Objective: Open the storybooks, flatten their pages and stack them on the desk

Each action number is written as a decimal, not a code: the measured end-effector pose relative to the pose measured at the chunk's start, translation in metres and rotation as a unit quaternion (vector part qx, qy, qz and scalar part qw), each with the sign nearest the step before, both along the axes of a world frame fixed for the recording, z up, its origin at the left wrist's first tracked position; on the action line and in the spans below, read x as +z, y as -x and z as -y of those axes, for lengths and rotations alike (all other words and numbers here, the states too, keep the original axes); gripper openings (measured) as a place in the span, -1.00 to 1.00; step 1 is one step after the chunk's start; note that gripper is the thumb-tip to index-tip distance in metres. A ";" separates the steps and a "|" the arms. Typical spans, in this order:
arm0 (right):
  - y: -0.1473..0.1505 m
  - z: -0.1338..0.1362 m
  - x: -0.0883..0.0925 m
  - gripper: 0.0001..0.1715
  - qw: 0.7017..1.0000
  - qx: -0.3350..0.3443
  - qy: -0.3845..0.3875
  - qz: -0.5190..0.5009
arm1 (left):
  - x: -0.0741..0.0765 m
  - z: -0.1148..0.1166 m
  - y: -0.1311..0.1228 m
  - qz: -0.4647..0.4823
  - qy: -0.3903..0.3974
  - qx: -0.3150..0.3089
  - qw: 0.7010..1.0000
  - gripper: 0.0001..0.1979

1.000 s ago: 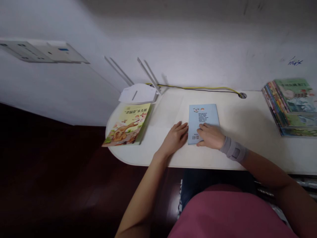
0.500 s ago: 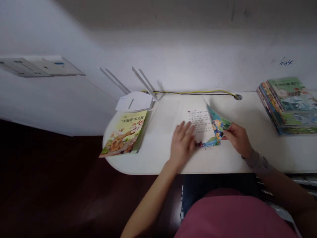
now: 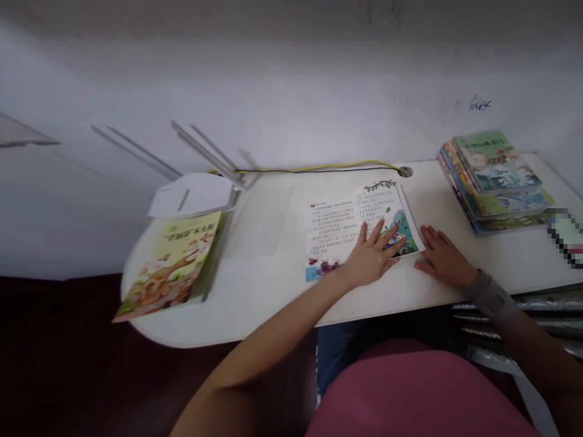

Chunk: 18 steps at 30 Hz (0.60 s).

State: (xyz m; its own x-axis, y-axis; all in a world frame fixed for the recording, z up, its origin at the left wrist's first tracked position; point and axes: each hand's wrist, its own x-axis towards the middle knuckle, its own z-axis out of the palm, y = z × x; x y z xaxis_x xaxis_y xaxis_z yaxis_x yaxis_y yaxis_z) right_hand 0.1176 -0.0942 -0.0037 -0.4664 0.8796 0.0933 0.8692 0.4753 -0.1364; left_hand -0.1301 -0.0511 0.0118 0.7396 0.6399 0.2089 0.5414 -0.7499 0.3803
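An illustrated booklet [image 3: 334, 224] lies spread flat on the white tabletop, with printed text and coloured pictures on both pages. My left hand [image 3: 374, 254] rests on the lower part of its right page, fingers spread, covering some of the picture. Just beyond the right page's edge, my right hand [image 3: 446, 258] lies palm down on the table with its fingers stretched out, holding nothing. A grey band [image 3: 489, 294] circles my right wrist.
A yellow-green picture book [image 3: 175, 258] overhangs the table's left end, beside a white router [image 3: 191, 193] with antennas. Several stacked books [image 3: 498, 176] stand at the right. A yellow cable [image 3: 319, 167] runs along the wall to a hole [image 3: 405, 172].
The right page, lifted by my right hand before, now lies flat. My right hand has let go of it, and my left hand has shifted from the left page onto the right one. The view has turned right.
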 end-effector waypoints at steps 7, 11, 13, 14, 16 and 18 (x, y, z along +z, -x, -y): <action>-0.002 -0.004 0.003 -0.17 0.999 0.008 -0.009 0.049 | 0.000 0.000 0.005 -0.123 -0.089 0.003 0.988 -0.49; -0.003 -0.003 0.000 -0.19 0.999 0.006 -0.014 0.035 | 0.001 0.002 0.019 -0.061 -0.078 0.019 0.995 -0.34; -0.004 -0.002 -0.001 -0.22 0.999 0.005 -0.019 0.027 | 0.001 0.007 0.032 0.005 -0.058 0.043 0.997 -0.29; -0.004 -0.002 -0.001 -0.23 0.999 0.005 -0.021 0.024 | 0.000 0.011 0.038 0.037 -0.045 0.057 0.997 -0.28; -0.003 -0.001 0.000 -0.22 1.000 0.003 -0.023 0.017 | 0.001 0.016 0.048 0.080 -0.018 0.081 0.993 -0.27; 0.001 -0.001 0.005 -0.23 1.000 -0.005 -0.025 0.003 | 0.001 0.019 0.053 0.094 -0.003 0.091 0.991 -0.30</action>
